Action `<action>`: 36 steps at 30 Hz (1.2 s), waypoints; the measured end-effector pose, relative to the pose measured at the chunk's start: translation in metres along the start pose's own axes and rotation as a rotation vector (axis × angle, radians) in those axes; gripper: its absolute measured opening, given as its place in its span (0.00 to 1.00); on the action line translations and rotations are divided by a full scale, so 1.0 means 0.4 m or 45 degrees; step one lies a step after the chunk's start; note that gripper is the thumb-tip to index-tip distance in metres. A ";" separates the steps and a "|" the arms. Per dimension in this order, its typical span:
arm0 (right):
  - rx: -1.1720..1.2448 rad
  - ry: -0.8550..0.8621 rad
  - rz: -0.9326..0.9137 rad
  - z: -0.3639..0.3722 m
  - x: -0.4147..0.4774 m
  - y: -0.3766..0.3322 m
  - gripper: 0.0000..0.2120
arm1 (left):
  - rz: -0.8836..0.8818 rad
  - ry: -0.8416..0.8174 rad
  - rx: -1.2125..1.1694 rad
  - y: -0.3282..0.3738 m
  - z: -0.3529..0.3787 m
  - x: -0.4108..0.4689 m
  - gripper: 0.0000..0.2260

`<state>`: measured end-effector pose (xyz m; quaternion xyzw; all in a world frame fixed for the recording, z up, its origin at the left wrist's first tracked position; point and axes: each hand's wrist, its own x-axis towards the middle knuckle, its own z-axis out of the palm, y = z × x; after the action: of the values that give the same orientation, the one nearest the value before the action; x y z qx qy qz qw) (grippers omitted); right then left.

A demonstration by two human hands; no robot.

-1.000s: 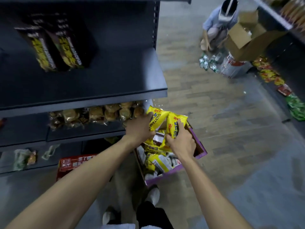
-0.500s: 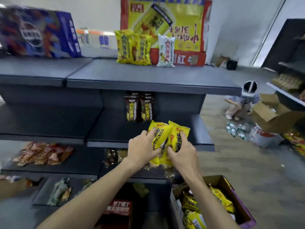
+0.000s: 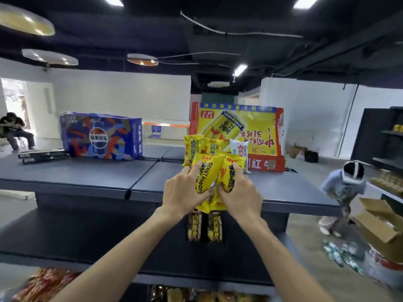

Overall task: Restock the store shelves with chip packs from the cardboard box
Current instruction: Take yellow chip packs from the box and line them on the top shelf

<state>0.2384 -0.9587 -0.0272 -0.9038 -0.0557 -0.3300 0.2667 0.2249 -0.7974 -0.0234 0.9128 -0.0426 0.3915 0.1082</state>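
Head view: left hand (image 3: pixel 182 194) and right hand (image 3: pixel 239 196) each clenched around 1 yellow chip pack (image 3: pixel 206 171).

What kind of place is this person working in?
Most likely a small shop being stocked: dark tiered shelves hold yellow chip packs, a blue cola case stands on top, and both hands grip more packs.

- Ceiling strip lights (image 3: pixel 240 69) glare white against a dark ceiling, and round fixtures (image 3: pixel 142 59) glow amber.
- White walls (image 3: pixel 122 94) bounce plenty of light; the yellow packs (image 3: pixel 209 175) read bright.
- Lower shelves (image 3: pixel 65 234) sit in shadow.
- Fisheye bends the edges; corners smear, especially bottom right.
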 end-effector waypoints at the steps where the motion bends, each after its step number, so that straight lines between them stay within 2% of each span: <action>1: 0.004 0.001 -0.012 0.006 0.040 -0.012 0.36 | -0.007 0.020 0.001 -0.009 0.005 0.036 0.37; 9: -0.049 -0.015 -0.051 0.121 0.313 -0.001 0.36 | -0.066 0.034 0.070 -0.058 0.142 0.280 0.37; 20: -0.110 -0.101 -0.062 0.318 0.515 0.074 0.37 | -0.232 0.025 0.161 -0.124 0.341 0.448 0.37; 27: -0.173 -0.039 -0.092 0.401 0.572 0.080 0.37 | -0.301 0.036 0.238 -0.184 0.422 0.518 0.39; 36: -0.296 0.070 -0.119 0.521 0.570 0.119 0.41 | -0.193 0.025 0.249 -0.242 0.540 0.511 0.43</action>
<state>0.5464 -0.9082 -0.0389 -0.9157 -0.0520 -0.3709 0.1457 0.5342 -0.7517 -0.0360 0.9158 0.0657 0.3934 0.0484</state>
